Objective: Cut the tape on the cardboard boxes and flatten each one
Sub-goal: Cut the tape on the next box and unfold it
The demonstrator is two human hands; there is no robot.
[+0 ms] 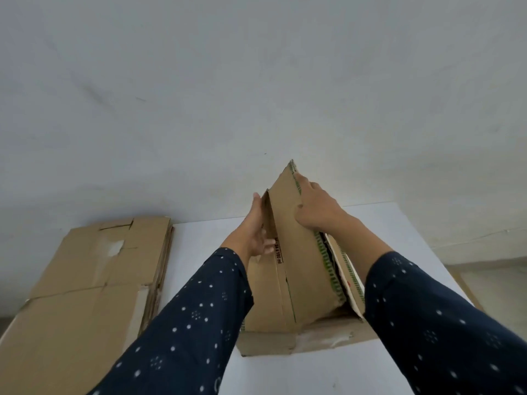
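Flattening the box (296, 269) right of the stack (85, 269), pressing with straight-fingered left hand (255, 232), pinching its edge with right hand (316, 209); probably needing a downward push next.

The box (296, 252) is plain brown cardboard. A green hatched stripe edges it under the right fingers (302, 181), and small black print runs just below the left fingers (257, 205). Its inner panel (338, 255) is white with a red mark. The sleeves (185, 323) are navy with white dots. Well left of the left fingers, the flattened cardboard (85, 266) is brown with whitish patches. The worktop (199, 246) is white and the wall (199, 95) is pale grey.
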